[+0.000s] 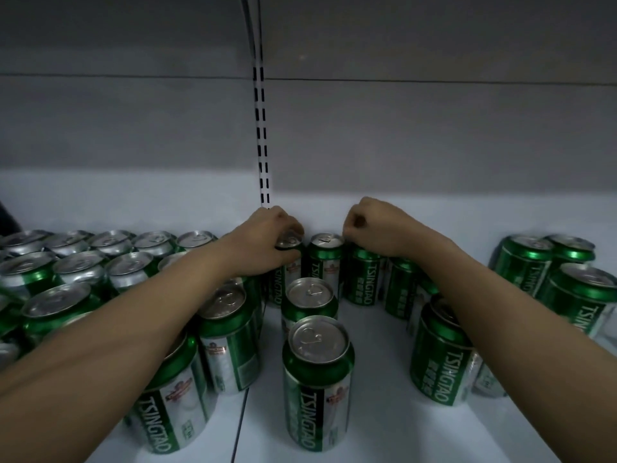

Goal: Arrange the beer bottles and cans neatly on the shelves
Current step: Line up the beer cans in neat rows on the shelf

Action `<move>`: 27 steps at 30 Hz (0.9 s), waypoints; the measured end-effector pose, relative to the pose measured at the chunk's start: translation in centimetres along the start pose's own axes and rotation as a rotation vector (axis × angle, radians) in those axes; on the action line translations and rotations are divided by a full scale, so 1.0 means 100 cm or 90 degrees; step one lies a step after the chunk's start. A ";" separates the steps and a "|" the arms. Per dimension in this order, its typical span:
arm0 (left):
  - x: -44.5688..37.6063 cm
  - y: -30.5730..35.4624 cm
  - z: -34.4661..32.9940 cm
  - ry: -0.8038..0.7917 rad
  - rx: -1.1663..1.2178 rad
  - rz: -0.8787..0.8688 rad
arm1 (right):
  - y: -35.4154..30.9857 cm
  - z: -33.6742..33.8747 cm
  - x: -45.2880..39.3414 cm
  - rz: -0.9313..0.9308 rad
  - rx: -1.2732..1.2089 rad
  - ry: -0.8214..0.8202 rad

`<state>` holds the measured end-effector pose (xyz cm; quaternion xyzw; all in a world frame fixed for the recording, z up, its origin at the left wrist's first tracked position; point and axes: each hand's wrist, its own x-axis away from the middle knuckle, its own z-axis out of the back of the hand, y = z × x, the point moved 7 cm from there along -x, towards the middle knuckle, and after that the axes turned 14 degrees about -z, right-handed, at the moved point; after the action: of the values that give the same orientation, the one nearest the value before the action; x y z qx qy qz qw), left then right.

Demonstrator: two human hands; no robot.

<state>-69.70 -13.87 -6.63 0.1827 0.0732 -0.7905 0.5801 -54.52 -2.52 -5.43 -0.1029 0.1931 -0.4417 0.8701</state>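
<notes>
Head view, looking down into white shelf point(374, 412). Both forearms stretched forward over rows of green Tsingtao cans, wrists near rear wall point(400, 135).

Left hand point(267, 242): palm down, knuckles raised, fingers curled over lid and upper rim of back-row can point(287, 262), thumb against near side of its wall. Grasp from above. Can upright, just below slotted upright strip point(262, 135), close to rear wall.

Right hand point(377, 225): fingers clenched into a loose fist, thumb tucked toward index finger. Fist resting on or just above top of another back-row can point(362, 279); lid hidden beneath hand, so grip round it cannot be confirmed. Wrist bent slightly down, forearm crossing over cans at right.

Between the two hands: single upright can point(325, 262), lid visible, standing just beside both held and covered cans.

Centre of shelf: two upright cans in a line toward camera, middle can point(312, 300) and front can point(319, 379), touching or nearly so.

Left: dense block of cans point(76, 272), several rows deep, lids up. Left forearm passing above nearer rows.

Far right: small cluster of cans point(561, 275) standing apart from centre group. One large can point(440, 355) under right forearm, label facing camera.
</notes>
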 end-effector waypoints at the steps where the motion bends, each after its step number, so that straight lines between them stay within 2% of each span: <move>1: 0.000 0.000 -0.002 -0.016 0.001 0.002 | 0.001 -0.004 0.001 0.005 0.028 -0.021; 4: 0.001 -0.002 -0.004 -0.038 0.012 0.010 | 0.001 -0.009 0.002 0.015 0.059 -0.037; 14: 0.000 -0.008 -0.009 -0.035 0.008 0.015 | 0.000 -0.006 0.002 0.031 0.076 0.025; 18: -0.001 0.002 -0.002 -0.074 -0.025 0.011 | -0.009 0.002 0.006 0.015 0.131 -0.066; 20: -0.006 0.007 0.013 -0.073 -0.032 0.010 | -0.021 0.020 0.009 0.016 0.138 -0.079; 24: -0.004 0.027 0.044 -0.053 0.181 0.010 | -0.047 0.059 0.035 0.062 0.044 -0.039; 27: 0.018 0.047 0.049 -0.110 0.288 -0.019 | -0.051 0.056 0.069 0.068 -0.116 -0.133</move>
<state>-66.77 -18.58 -2.30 0.2388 -0.1530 -0.8080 0.5164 -52.15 -11.02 -0.26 -0.2165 0.1464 -0.3619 0.8948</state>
